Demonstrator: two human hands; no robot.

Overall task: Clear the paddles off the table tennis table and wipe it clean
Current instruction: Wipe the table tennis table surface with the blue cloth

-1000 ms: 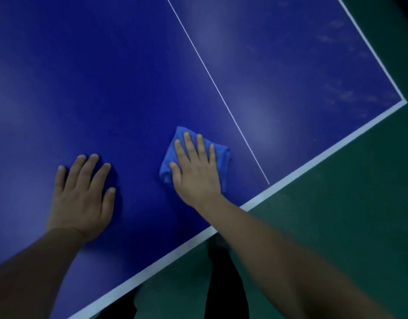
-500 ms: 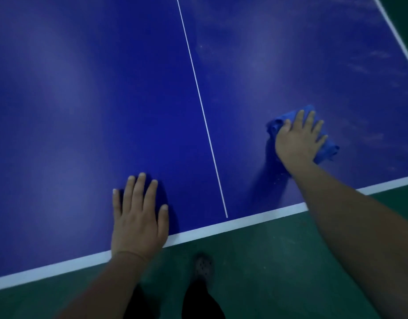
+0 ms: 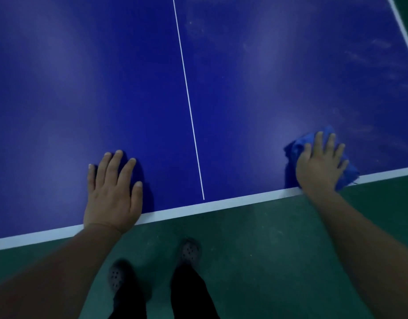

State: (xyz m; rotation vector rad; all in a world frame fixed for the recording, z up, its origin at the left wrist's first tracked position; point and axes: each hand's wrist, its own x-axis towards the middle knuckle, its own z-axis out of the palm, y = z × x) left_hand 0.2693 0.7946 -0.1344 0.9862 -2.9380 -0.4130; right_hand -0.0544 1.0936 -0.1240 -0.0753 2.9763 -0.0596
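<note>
Table tennis table point(image 3: 60, 100): blue top, a white band along the near edge, a thin white centre line point(image 3: 189, 107) running away from that edge. A second white edge band showed at the far right corner. No paddles lay on the part of the top in view. Faint dusty smears marked the right half; the left half looked smoother, with soft glare.

Left hand point(image 3: 112, 192): lay flat on the top left of the centre line, fingers straight and slightly spread, heel of the palm over the white edge band. It held nothing.

Right hand point(image 3: 320, 164): pressed palm-down on a blue cloth point(image 3: 299, 143), fingers straight and fanned, not curled round it.

Blue cloth: bunched under the right hand on the right half of the table, touching the near white band; one corner reached to the table's edge, and folds stuck out beyond the fingers and on both sides of the palm.

Open room: broad bare blue surface lay ahead of both hands and between them.

Green floor point(image 3: 256, 249): below the near edge; two perforated shoes point(image 3: 190, 252) and dark trouser legs stood there, close to the table.
</note>
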